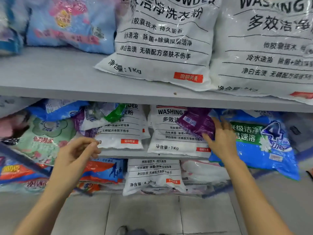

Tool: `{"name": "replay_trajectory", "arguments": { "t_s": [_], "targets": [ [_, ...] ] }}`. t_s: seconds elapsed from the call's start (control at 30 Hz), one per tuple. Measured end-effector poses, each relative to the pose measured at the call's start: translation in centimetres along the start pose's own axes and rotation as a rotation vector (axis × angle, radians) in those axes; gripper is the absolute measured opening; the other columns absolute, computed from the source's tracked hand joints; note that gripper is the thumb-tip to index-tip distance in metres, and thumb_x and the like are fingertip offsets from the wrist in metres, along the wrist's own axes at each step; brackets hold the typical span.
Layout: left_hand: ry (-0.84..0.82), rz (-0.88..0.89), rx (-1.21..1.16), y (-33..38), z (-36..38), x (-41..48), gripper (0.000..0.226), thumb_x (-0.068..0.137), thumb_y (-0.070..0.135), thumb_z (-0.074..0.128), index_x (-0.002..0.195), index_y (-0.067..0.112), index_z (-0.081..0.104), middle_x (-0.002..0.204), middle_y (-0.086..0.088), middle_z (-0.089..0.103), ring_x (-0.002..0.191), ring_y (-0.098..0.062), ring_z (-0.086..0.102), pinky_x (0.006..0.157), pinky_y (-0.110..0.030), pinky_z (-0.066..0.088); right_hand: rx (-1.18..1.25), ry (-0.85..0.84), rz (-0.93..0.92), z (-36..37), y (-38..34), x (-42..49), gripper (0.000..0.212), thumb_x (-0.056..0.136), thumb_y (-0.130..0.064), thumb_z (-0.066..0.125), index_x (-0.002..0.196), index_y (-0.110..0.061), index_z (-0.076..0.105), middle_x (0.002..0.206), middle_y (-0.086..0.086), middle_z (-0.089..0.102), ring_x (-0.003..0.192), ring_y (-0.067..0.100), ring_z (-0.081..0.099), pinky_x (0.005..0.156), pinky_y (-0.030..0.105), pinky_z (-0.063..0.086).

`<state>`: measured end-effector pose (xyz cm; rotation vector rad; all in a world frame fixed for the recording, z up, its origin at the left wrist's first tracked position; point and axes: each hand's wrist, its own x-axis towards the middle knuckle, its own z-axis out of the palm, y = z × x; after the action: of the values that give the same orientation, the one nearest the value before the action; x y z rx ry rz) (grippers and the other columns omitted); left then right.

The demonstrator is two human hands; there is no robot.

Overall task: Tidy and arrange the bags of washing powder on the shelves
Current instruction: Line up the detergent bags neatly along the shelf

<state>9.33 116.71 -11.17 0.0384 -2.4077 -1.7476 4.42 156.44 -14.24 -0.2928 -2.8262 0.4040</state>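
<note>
Purple bag [196, 122]: a small packet lying tilted across the upper right of a white 1 kg bag [169, 138] on the middle shelf [118, 154], with its right edge beside a large blue bag [257, 145].
Right hand [221, 139]: grasping the purple bag at its lower right corner. The thumb lies on the printed face and the fingers spread up along the bag's right edge, over the blue bag.
Left hand [76, 151]: released, fingers loosely curled and holding nothing. It hovers in front of the shelf lip, just before a second white bag [122, 131].
Left-hand pile: a green packet [115, 114] and some crumpled purple packaging lie on the second white bag's top left, so this row is mixed too.
Upper shelf [50, 73]: big white bags [160, 39] stand to the right and a pale blue bag [71, 26] to the left.
Step in hand: sorting, as I judge it. The stray purple bag looks about to be lifted off the white one so that like can go with like.
Progress: early, by the look of it, since the middle and bottom rows are a jumble of colours and slumped bags.
Next move calls for: a firmer hold than a corner pinch, because a loose powder packet sags, then a lift clear of the white bag's face without dragging it forward. The free left hand is well placed to steady the white bags — or to take the green packet. Where purple bags belong cannot be told from this view.
</note>
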Motion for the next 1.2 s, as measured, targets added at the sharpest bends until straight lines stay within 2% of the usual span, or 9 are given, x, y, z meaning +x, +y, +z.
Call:
{"name": "replay_trajectory", "arguments": {
  "t_s": [0.13,0.33,0.5,0.63,0.7,0.83,0.97,1.1,1.2],
  "targets": [
    [0.126,-0.001,0.004,1.7,2.2,-2.0,0.011,0.089,0.011,0.057,0.084,0.015,0.065,0.077,-0.001,0.071,0.065,-0.004,0.064,0.064,-0.009,0.049,-0.178,-0.137,-0.112,2.9,2.2,5.0,0.080,0.082,-0.046,0.065,0.147,-0.017,0.028,0.151,0.020,0.026,0.138,0.037,0.024,0.110,0.050,0.019],
    [0.225,-0.023,0.014,2.6,4.3,-5.2,0.015,0.086,0.017,0.058,0.077,0.023,0.067,0.073,0.003,0.072,0.065,-0.001,0.065,0.063,-0.008,0.048,-0.210,-0.160,-0.199,4.6,3.2,6.9,0.064,0.091,-0.045,0.051,0.145,-0.016,0.031,0.145,0.018,0.038,0.132,0.034,0.037,0.100,0.043,0.036],
    [0.244,-0.023,0.008,3.4,5.0,-6.2,0.013,0.081,0.027,0.058,0.079,0.033,0.069,0.073,0.008,0.071,0.066,0.000,0.066,0.063,-0.007,0.048,-0.175,-0.081,-0.196,1.7,2.4,7.0,0.039,0.098,-0.038,0.042,0.118,-0.010,0.058,0.105,0.020,0.065,0.091,0.038,0.063,0.068,0.038,0.046],
    [0.238,-0.052,0.052,3.4,6.1,-6.6,0.014,0.090,0.010,0.058,0.082,0.019,0.066,0.071,0.004,0.071,0.064,-0.002,0.064,0.062,-0.009,0.049,0.126,0.096,-0.318,-0.9,0.9,3.0,0.028,0.094,-0.023,0.055,0.084,0.002,0.065,0.064,0.024,0.062,0.056,0.037,0.058,0.053,0.034,0.037],
    [0.177,-0.118,0.055,3.3,7.1,-6.7,0.012,0.091,0.011,0.057,0.084,0.012,0.067,0.072,0.004,0.070,0.065,-0.003,0.064,0.064,-0.013,0.049,0.385,0.068,-0.327,-2.0,0.0,0.4,0.028,0.093,-0.018,0.056,0.067,-0.006,0.060,0.048,0.007,0.054,0.042,0.022,0.047,0.050,0.028,0.031],
    [-0.146,-0.412,0.067,3.1,9.2,-6.6,0.026,0.087,0.044,0.055,0.095,0.025,0.069,0.089,0.016,0.073,0.085,0.003,0.065,0.073,-0.024,0.053,0.972,-0.168,-0.172,-4.2,-2.3,-3.6,0.028,0.089,-0.033,0.049,0.065,-0.022,0.057,0.052,-0.012,0.053,0.050,-0.001,0.045,0.048,0.017,0.033],
    [-0.255,-0.580,-0.252,3.4,11.4,-5.8,0.081,0.056,0.080,0.062,0.115,0.025,0.061,0.110,0.009,0.069,0.101,-0.005,0.064,0.088,-0.029,0.051,1.471,-0.577,0.062,-4.7,-4.6,-5.6,0.028,0.076,-0.037,0.059,0.080,-0.011,0.069,0.076,0.000,0.072,0.066,0.012,0.067,0.056,0.022,0.051],
    [-0.195,-0.609,-0.609,4.2,11.8,-5.9,0.059,0.056,0.068,0.071,0.089,0.021,0.079,0.096,-0.006,0.075,0.087,-0.017,0.072,0.066,-0.029,0.058,1.776,-0.970,0.286,-4.4,-6.6,-6.9,0.053,0.047,-0.045,0.089,0.086,-0.012,0.077,0.094,0.010,0.074,0.082,0.021,0.071,0.067,0.031,0.058],
    [-0.078,-0.548,-0.718,5.0,10.6,-6.0,0.051,0.066,0.053,0.079,0.095,0.011,0.076,0.097,-0.014,0.073,0.085,-0.027,0.072,0.063,-0.032,0.058,1.868,-1.092,0.324,-4.0,-7.5,-7.3,0.062,0.044,-0.042,0.091,0.098,-0.015,0.075,0.103,0.009,0.072,0.091,0.023,0.070,0.074,0.038,0.058]
  ]
}}
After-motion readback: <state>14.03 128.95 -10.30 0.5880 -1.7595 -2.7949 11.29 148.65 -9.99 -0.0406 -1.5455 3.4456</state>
